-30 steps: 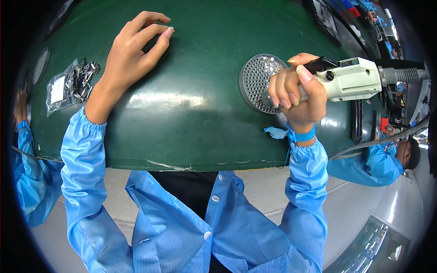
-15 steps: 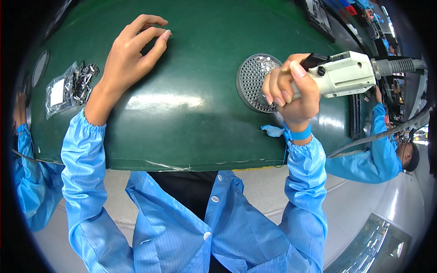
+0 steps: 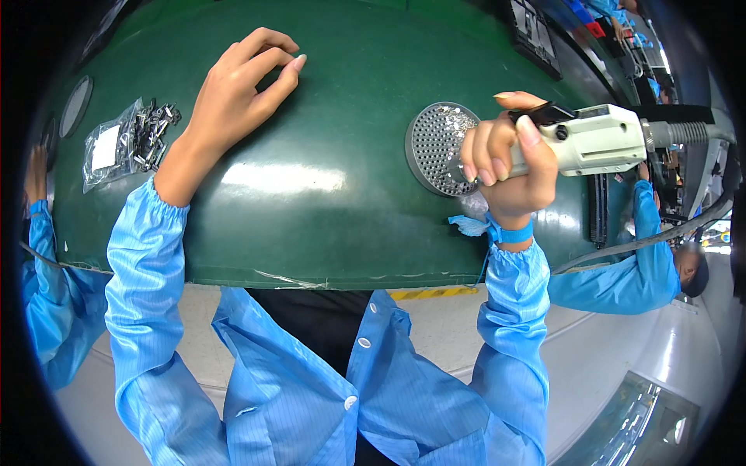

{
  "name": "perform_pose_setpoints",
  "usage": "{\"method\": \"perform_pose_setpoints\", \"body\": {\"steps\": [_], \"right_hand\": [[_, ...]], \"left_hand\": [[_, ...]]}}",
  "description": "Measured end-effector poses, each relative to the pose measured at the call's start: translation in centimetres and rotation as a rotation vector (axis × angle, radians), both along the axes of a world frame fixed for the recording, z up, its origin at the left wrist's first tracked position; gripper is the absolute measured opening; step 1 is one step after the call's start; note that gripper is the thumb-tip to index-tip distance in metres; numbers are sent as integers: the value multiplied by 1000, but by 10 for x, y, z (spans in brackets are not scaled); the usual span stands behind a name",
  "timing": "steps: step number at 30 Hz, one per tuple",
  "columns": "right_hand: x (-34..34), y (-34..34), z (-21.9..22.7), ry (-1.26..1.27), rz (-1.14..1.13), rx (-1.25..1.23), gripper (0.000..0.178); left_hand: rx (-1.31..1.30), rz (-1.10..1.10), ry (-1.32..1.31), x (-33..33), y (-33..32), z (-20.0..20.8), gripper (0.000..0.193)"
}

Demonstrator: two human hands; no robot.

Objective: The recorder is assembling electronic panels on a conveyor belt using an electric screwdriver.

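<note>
My right hand (image 3: pixel 513 159) is wrapped round the pale body of a corded electric screwdriver (image 3: pixel 594 141), held sideways; its tip is hidden behind my fingers. Just beyond those fingers lies a round grey perforated dish (image 3: pixel 435 155) with small shiny pieces, apparently screws, at its far side. My left hand (image 3: pixel 233 93) hovers over the green table, thumb and forefinger tips together in a pinch. Whatever may be between them is too small to make out. Beside my left wrist, a clear plastic bag (image 3: pixel 113 151) with a white label lies against a pile of small metal parts (image 3: pixel 154 132).
The green table (image 3: pixel 311 225) has a worn near edge. At its far left lies a round grey disc (image 3: pixel 75 106); a black frame-like part (image 3: pixel 535 35) is at the far right. The driver's cable (image 3: pixel 622 250) loops down the right side. Blue-sleeved co-workers (image 3: pixel 622 283) sit at either side.
My right hand has moved slightly right and nearer with the electric screwdriver. The left hand has shifted a little right, its fingers still pinched. The whole view has also shifted slightly.
</note>
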State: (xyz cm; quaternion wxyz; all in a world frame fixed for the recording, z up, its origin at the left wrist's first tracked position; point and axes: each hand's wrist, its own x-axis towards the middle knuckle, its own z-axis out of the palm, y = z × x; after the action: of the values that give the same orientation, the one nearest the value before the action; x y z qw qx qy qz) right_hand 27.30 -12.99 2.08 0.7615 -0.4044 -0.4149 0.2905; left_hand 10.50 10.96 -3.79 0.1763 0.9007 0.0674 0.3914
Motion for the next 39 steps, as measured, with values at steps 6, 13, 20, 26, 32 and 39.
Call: {"method": "perform_pose_setpoints", "body": {"steps": [6,13,20,26,32,39], "right_hand": [[-1,14,0,-48,-23,-47,36],[0,8,2,96,-67,-136,34],[11,17,-13,-3,-142,-63,30],[12,22,-12,25,-189,-79,28],[14,13,-16,21,-170,-103,27],[9,10,-14,9,-156,-85,26]], "left_hand": [[137,9,-27,-11,13,4,17],[48,-5,-32,-19,-8,15,17],[55,-134,-40,-26,-14,14,28],[93,-149,-53,-26,-3,14,25],[85,-106,-72,-25,-7,12,18],[-9,-71,-173,-24,-5,8,19]]}}
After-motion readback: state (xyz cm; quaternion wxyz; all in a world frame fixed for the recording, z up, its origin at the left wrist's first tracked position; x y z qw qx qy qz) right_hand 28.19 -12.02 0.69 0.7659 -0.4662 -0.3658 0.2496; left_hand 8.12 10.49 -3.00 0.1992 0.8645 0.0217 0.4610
